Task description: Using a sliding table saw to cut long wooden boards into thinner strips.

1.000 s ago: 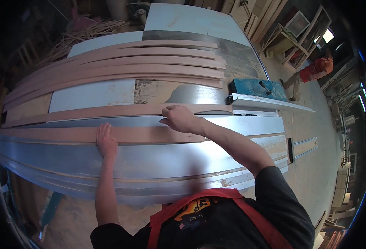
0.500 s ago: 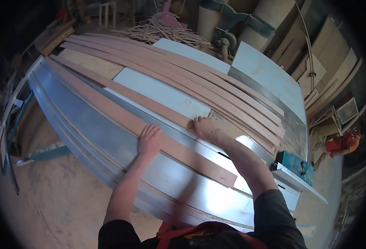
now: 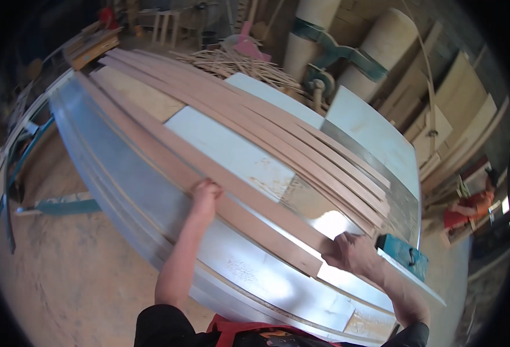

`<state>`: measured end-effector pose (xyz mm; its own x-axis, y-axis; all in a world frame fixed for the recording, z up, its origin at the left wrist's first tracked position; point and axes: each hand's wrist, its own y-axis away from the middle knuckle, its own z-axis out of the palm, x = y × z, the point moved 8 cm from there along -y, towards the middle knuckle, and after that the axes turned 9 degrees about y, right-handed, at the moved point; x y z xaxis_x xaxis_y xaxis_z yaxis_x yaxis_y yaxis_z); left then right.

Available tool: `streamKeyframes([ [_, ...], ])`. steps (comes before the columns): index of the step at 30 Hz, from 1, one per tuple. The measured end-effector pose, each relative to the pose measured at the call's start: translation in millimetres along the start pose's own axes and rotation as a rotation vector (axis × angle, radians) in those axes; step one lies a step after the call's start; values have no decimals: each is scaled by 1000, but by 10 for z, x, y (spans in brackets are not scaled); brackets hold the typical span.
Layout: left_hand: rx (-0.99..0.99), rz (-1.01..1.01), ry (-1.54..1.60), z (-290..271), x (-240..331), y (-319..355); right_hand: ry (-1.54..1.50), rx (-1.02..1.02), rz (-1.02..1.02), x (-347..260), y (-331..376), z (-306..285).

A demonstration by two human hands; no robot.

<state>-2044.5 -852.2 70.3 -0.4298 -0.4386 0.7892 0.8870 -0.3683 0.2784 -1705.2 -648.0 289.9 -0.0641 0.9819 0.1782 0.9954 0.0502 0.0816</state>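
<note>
Two long reddish-brown wooden strips lie side by side on a shiny metal-topped table (image 3: 249, 274). My right hand (image 3: 353, 253) is closed round the right end of the farther strip (image 3: 278, 215). On the nearer strip (image 3: 255, 231), my left hand (image 3: 207, 194) has its fingers curled at the far edge, against the side of the farther strip. Its fingertips are partly hidden. The two strips touch or nearly touch at the left and spread apart toward the right ends.
More wooden strips (image 3: 313, 153) lie in a row beyond, over pale blue boards (image 3: 232, 147). A teal metal box (image 3: 402, 256) sits at the table's right. Behind are a heap of thin offcuts (image 3: 237, 63) and large ducts (image 3: 376, 52). A person in red (image 3: 469, 211) is at the right.
My right hand has moved right, and the farther strip has slid right and nearer to the near strip. My left hand's fingers, flat before, are now curled. The whole view has shifted slightly.
</note>
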Motion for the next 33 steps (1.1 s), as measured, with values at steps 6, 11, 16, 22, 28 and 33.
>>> streamKeyframes([
  [6, -69, -77, 435, 31, 155, 485, -291, 33, 172, -36, 1534, 577],
  [11, -14, -140, 390, 237, 137, 757, -493, -246, 522, 23, 3194, 1611],
  [16, 71, -107, 346, 407, 270, 673, -471, -159, 585, -5, 3310, 1682],
  [22, -109, -69, -85, 595, 409, 481, -419, -176, 747, 379, 2330, 806],
  [28, -188, 469, -1103, 334, -120, 1007, -237, -74, 641, 1424, 2002, 625],
  [33, -274, 875, -1551, 795, -483, 1286, -176, -32, 651, 2669, 944, 211],
])
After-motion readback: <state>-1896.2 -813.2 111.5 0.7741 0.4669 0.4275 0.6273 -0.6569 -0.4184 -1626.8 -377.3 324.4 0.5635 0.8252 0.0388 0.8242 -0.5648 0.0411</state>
